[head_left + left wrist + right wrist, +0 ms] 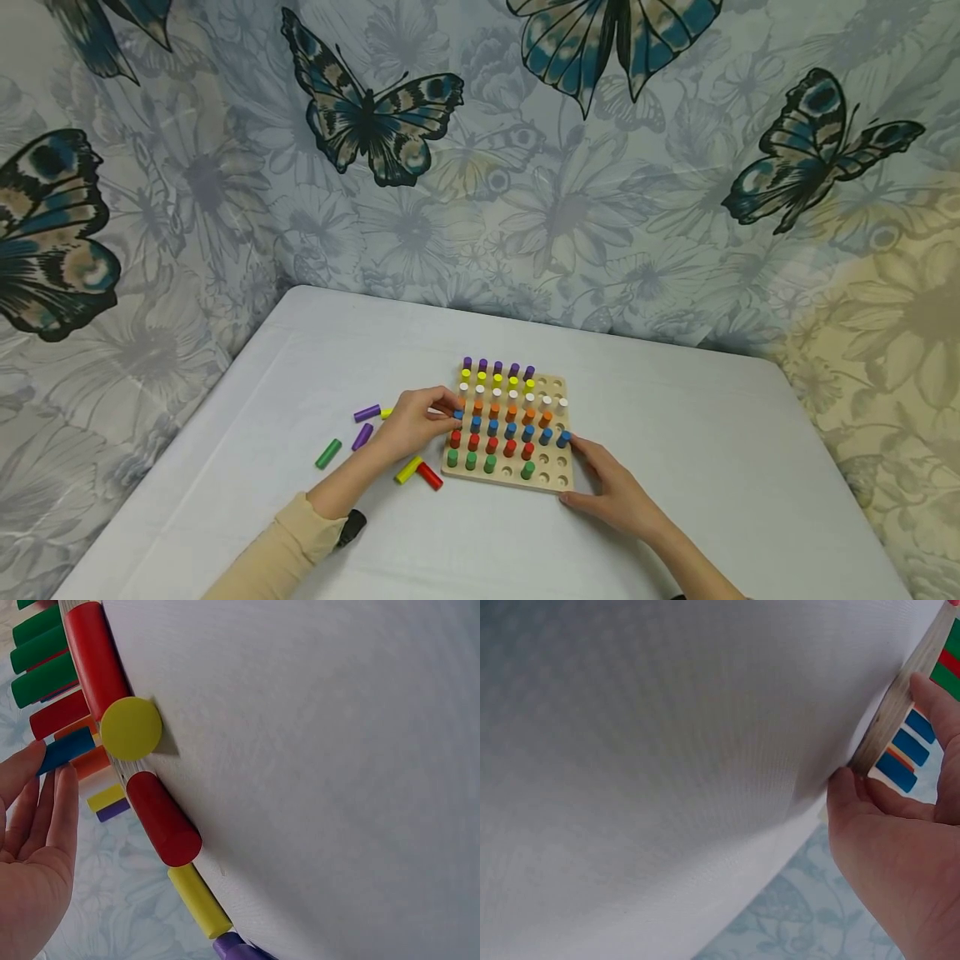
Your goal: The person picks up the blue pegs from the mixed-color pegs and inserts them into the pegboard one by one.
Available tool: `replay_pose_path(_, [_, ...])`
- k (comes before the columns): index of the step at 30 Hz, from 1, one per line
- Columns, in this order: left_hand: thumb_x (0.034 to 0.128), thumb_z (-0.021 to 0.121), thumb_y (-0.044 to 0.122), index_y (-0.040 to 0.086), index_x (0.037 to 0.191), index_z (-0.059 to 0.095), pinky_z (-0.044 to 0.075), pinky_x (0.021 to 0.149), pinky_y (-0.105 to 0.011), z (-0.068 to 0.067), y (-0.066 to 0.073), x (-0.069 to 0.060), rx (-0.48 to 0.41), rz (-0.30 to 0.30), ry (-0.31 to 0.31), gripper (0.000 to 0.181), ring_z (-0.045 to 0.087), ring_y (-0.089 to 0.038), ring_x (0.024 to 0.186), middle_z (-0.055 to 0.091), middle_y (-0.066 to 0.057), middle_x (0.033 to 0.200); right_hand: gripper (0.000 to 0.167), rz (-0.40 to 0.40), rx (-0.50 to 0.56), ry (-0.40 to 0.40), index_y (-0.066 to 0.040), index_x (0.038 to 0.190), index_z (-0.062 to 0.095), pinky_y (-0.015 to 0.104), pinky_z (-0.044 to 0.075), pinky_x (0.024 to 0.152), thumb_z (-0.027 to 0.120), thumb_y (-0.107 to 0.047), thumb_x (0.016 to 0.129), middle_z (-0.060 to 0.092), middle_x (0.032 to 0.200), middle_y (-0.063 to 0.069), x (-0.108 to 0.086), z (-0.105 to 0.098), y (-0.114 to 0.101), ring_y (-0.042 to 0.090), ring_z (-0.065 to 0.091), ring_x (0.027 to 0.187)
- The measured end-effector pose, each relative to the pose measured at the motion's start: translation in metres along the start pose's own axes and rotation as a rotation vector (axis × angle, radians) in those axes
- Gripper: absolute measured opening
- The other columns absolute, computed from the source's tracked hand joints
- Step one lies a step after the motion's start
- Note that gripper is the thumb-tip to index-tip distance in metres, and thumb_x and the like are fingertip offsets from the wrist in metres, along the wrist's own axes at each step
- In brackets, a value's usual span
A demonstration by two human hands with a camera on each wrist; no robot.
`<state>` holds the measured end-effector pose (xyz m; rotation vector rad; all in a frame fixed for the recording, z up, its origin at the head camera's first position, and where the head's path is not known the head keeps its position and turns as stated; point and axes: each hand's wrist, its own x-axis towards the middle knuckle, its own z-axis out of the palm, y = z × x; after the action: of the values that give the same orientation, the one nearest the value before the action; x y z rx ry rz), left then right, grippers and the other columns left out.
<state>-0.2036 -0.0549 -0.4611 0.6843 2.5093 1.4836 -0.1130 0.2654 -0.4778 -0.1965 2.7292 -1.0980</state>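
Colored pegs stand in rows on a wooden pegboard: purple, yellow, white, orange, blue, red and green from back to front. My left hand is at the board's left edge. Between its thumb and fingertips it pinches a blue peg at the left end of the blue row. Whether that peg's lower end is seated in its hole, I cannot tell. My right hand holds the board's near right corner, thumb on the front edge and fingers along the right side, close to a blue peg.
Left of the board lie loose pegs: a green peg, a purple peg, another purple peg, a yellow peg touching a red peg. A white-covered table meets a butterfly-patterned wall behind.
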Motion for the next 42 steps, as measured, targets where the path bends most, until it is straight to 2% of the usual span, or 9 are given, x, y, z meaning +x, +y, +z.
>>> replay_pose_path(9, [0.0906, 0.069, 0.006, 0.006, 0.104, 0.066, 0.055, 0.082, -0.028, -0.0004, -0.0027, 0.0000, 0.009, 0.012, -0.017, 0.014, 0.064, -0.019, 0.098, 0.069, -0.009, 0.105, 0.089, -0.005, 0.004, 0.001, -0.007, 0.150, 0.035, 0.047, 0.034, 0.108, 0.082, -0.034, 0.079, 0.037, 0.151, 0.016, 0.0006, 0.0011, 0.0010, 0.036, 0.033, 0.139])
replay_pose_path(29, [0.0911, 0.067, 0.003, 0.005, 0.102, 0.065, 0.055, 0.083, -0.030, -0.0004, -0.0035, -0.0016, 0.053, 0.058, -0.056, 0.011, 0.065, -0.020, 0.096, 0.068, -0.010, 0.102, 0.088, 0.001, 0.001, 0.000, -0.008, 0.150, 0.035, 0.046, 0.034, 0.108, 0.081, -0.034, 0.080, 0.037, 0.151, 0.015, 0.0007, 0.0009, 0.0008, 0.035, 0.033, 0.140])
replay_pose_path(42, [0.0932, 0.065, 0.004, 0.005, 0.108, 0.067, 0.055, 0.085, -0.030, -0.0013, -0.0012, -0.0024, 0.097, 0.035, -0.092, 0.015, 0.064, -0.019, 0.098, 0.069, -0.009, 0.106, 0.089, -0.007, 0.008, -0.018, -0.008, 0.150, 0.034, 0.047, 0.034, 0.108, 0.081, -0.035, 0.080, 0.037, 0.151, 0.016, 0.0032, -0.0014, 0.0007, 0.036, 0.034, 0.139])
